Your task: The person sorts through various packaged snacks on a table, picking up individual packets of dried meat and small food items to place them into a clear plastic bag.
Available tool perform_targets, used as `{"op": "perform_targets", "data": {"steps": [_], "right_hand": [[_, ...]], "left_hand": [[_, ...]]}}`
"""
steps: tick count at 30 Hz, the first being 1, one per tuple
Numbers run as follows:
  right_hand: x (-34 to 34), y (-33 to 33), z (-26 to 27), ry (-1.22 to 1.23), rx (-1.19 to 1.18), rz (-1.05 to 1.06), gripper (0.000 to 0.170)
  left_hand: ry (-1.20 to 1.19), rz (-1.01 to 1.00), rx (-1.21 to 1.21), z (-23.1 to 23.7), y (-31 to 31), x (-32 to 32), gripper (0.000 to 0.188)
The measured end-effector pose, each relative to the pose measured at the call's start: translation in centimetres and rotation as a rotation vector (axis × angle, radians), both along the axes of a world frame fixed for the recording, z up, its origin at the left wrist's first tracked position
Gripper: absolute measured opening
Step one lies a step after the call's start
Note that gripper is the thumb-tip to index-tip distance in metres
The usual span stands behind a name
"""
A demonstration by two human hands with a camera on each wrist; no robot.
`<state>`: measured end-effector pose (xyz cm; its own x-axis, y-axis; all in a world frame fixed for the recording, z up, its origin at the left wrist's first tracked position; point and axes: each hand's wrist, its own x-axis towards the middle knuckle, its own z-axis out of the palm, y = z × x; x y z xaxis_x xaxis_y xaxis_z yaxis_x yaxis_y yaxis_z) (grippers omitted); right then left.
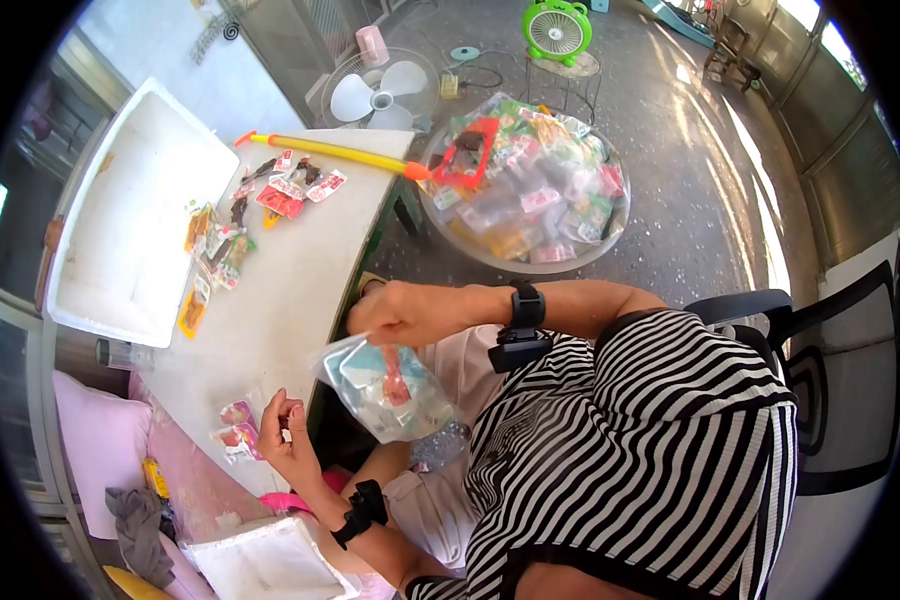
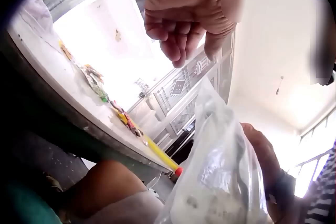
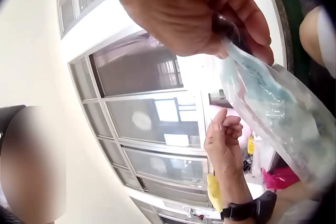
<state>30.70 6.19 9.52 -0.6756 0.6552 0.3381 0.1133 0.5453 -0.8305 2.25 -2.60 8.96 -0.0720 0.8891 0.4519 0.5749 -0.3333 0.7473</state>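
Bag (image 1: 395,395) hangs from your R hand (image 1: 402,312), prob. above your lap, just off the table's (image 1: 260,320) near edge. R thumb & fingers pinch its top; far side of that grip is hidden. L hand (image 1: 288,442), at 8 o'clock from the bag in head view, is apart from it: fingers loosely curled, close together, nothing clearly held. Contents look pale thru the plastic; can't tell what they are, nor if the mouth gapes.

For a good hold, pinch both layers of the top firmly, let the weight settle low, & put L fingers under the bottom if it sags. Limp plastic will prob. twist, so go slow & don't squeeze the middle.

Edges: table rim runs past the bag's 9-to-11 side; lift over it, don't drag, or a corner may snag. Pink packs (image 1: 238,440) at 8 to 9, just beside your L hand, so mind knuckles. Bare tabletop at 10, before the loose packs (image 1: 234,262) by the box (image 1: 135,190). Stick (image 1: 340,153) at 11 to 12 pokes past the edge twd the basin (image 1: 485,259) at 1. Basin's heaped, so swing wide there.
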Motion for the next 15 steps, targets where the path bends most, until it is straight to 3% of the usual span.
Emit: {"op": "perform_targets", "data": {"steps": [1,3,5,7,9,14,15], "right_hand": [[2.4,-0.6,1.1,0.014,-0.341,-0.083,0.024],[6.2,0.3,-0.5,0.146,-0.425,-0.232,0.026],[10.1,0.9,-0.4,0.232,-0.406,-0.521,0.024],[14.2,1.7,1.0,0.38,-0.487,-0.713,0.023],[18.6,4.1,-0.3,0.579,-0.419,-0.889,0.024],[28.3,10.3,-5.0,0.94,-0.274,-1.032,0.025],[30.8,11.8,-7.7,0.334,-0.091,-1.109,0.027]], "left_hand": [[-0.065,0.022,-0.001,-1.2,0.4,-0.8,0.022],[-0.078,0.051,-0.065,-3.0,1.0,-2.4,0.024],[-0.12,0.099,-0.136,-4.2,1.5,-2.7,0.023],[-0.144,0.086,-0.183,-4.8,1.9,-2.4,0.024],[-0.171,0.082,-0.22,-5.2,2.1,-1.9,0.025],[-0.126,0.092,-0.266,-5.7,2.3,-2.0,0.024],[-0.133,0.095,-0.275,-5.8,2.3,-2.1,0.024]]}}
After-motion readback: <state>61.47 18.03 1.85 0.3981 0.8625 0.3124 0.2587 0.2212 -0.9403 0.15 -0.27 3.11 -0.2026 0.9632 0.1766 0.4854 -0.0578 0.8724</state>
